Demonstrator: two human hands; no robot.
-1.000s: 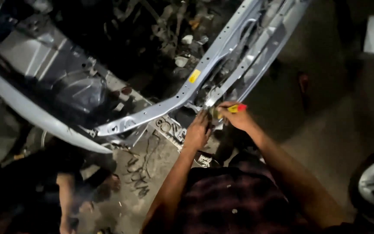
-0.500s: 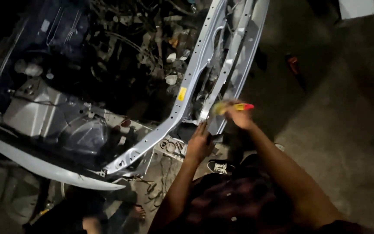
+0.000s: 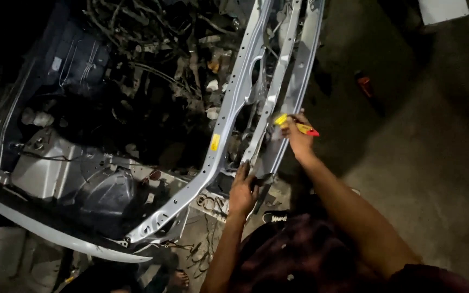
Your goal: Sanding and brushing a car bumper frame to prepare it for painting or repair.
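Below, two bare hands are seen at a silver car front frame [image 3: 229,116], one tool held between them.

Leftmost, a dark moulded engine bay [image 3: 109,135] is shown, crowded with tangled hoses and wires, its sheet-metal panels dull and ribbed. One small yellow sticker [image 3: 215,142] is stuck on the long, pressed-steel frame, which is pierced with holes and runs diagonally up the view. The left hand [image 3: 243,190] is laid on the frame's lower rail, fingers pressed together and curled over its edge. The right hand [image 3: 298,138] is closed around one screwdriver [image 3: 298,126] with a yellow and red plastic handle, fingers wrapped tight, the tool held against the frame's right rail. Rough grey concrete floor [image 3: 424,135] is seen at right.
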